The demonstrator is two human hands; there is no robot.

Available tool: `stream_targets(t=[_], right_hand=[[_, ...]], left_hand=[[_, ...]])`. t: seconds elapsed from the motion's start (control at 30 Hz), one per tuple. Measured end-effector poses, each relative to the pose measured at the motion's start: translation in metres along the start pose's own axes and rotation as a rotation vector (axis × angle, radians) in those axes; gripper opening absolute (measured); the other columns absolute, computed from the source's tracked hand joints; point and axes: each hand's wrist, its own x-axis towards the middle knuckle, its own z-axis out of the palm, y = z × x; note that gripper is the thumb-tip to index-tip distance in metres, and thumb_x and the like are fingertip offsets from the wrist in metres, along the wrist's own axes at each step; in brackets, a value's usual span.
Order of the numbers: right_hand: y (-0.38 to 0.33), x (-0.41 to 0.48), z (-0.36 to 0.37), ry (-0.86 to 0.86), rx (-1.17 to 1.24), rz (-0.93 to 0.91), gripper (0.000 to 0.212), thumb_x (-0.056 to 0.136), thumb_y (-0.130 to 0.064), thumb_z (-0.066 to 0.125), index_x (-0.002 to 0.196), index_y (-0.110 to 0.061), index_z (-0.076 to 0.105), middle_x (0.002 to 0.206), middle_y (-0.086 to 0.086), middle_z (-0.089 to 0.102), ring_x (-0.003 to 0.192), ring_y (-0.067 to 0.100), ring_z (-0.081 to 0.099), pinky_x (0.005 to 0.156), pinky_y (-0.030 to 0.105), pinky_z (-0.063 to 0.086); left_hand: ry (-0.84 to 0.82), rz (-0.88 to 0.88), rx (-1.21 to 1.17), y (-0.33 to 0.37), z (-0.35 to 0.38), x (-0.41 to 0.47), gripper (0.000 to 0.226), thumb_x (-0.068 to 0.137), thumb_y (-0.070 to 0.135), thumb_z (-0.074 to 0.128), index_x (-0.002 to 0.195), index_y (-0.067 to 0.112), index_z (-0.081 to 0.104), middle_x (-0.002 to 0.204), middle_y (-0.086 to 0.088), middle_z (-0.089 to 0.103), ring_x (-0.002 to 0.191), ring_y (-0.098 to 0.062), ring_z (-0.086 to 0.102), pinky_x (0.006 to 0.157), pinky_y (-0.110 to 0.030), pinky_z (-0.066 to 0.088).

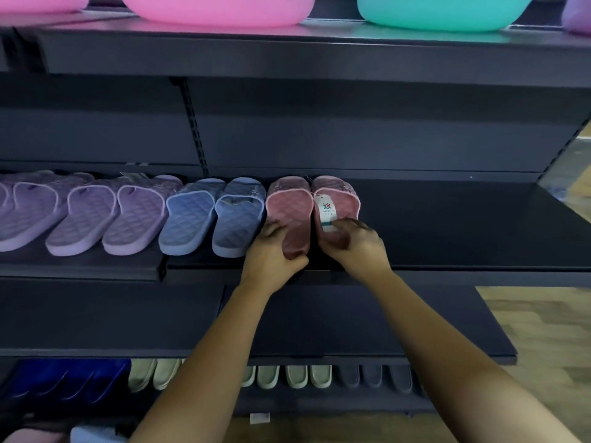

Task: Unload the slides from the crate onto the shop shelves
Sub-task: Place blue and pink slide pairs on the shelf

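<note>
Both forearms reach up-frame; left hand (271, 251) grips one quilted pink rubber slide (289, 212), right hand (355, 244) its tagged twin (339, 203); long axes run toward the dark shelf (447, 225) back.

The heel of the left pink slide (289, 209) is hidden under the left hand (271, 251), and that of the right pink slide (343, 203) under the right hand (355, 247). Print on the tag (326, 207) is too small to read. The pink basin (217, 9) and teal basin (441, 11) are cut off by the top edge. The cream slides (297, 375) on the bottom shelf show heels only, some behind the left forearm. The shelf label (259, 417) is blurred.
</note>
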Motion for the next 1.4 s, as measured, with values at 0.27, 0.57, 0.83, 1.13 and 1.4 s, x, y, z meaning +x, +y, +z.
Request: stream_targets(t=[0.27, 0.57, 0.83, 1.13, 1.4], right_hand=[[-0.007, -0.010, 0.004, 0.093, -0.051, -0.101, 0.044, 0.083, -0.047, 0.051, 0.112, -0.017, 0.067, 0.118, 0.007, 0.065, 0.117, 0.037, 0.049, 0.097, 0.043, 0.041], [-0.093, -0.055, 0.064, -0.007, 0.201, -0.404, 0.031, 0.087, -0.011, 0.058, 0.116, -0.006, 0.067, 0.117, 0.011, 0.065, 0.108, 0.026, 0.059, 0.094, 0.033, 0.048], [-0.199, -0.143, 0.171, -0.250, 0.252, -0.395, 0.032, 0.091, -0.013, 0.057, 0.122, -0.008, 0.063, 0.119, 0.010, 0.064, 0.106, 0.023, 0.060, 0.087, 0.026, 0.045], [-0.284, -0.245, 0.311, -0.456, 0.216, -0.115, 0.029, 0.094, -0.019, 0.054, 0.121, -0.015, 0.064, 0.119, 0.007, 0.066, 0.107, 0.022, 0.062, 0.088, 0.031, 0.049], [-0.322, -0.261, 0.407, -0.532, 0.172, 0.044, 0.027, 0.090, -0.018, 0.056, 0.115, -0.016, 0.068, 0.111, 0.004, 0.070, 0.100, 0.023, 0.065, 0.085, 0.030, 0.049]], left_hand=[[0.009, 0.065, -0.023, -0.001, -0.020, -0.019, 0.045, 0.087, 0.025, 0.065, 0.128, 0.008, 0.059, 0.133, -0.009, 0.056, 0.122, -0.024, 0.053, 0.100, -0.031, 0.042], [0.196, -0.026, -0.020, -0.059, -0.086, -0.105, 0.045, 0.092, 0.037, 0.045, 0.120, 0.008, 0.065, 0.121, -0.009, 0.065, 0.112, -0.022, 0.060, 0.098, -0.034, 0.047], [0.150, -0.359, 0.001, -0.179, -0.174, -0.245, 0.039, 0.094, 0.032, 0.048, 0.120, 0.008, 0.064, 0.122, -0.010, 0.064, 0.114, -0.023, 0.059, 0.097, -0.030, 0.045], [0.038, -0.594, -0.058, -0.332, -0.256, -0.373, 0.026, 0.096, 0.020, 0.053, 0.116, 0.009, 0.066, 0.113, -0.011, 0.067, 0.101, -0.024, 0.062, 0.081, -0.020, 0.039], [-0.072, -0.724, -0.140, -0.430, -0.284, -0.387, 0.028, 0.097, 0.019, 0.051, 0.118, 0.007, 0.064, 0.107, -0.011, 0.066, 0.100, -0.023, 0.061, 0.090, -0.029, 0.045]])
